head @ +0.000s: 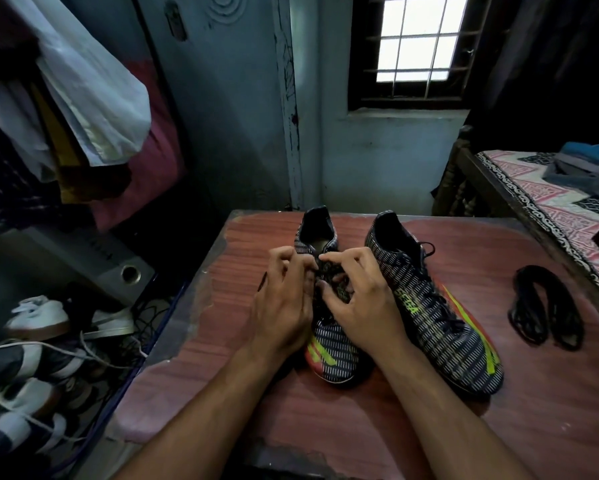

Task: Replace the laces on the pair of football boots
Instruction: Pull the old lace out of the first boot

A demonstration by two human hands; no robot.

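Boots are set toes-near on the desk. The left boot is covered at mid-length by both hands: left hand and right hand, fingers curled, pinching its black lace. The right boot lies just right, untouched. Spare laces are coiled far right.

Both hands close together, fingers curled.
Left hand and right hand reach forward on bare forearms, fingertips pinching.
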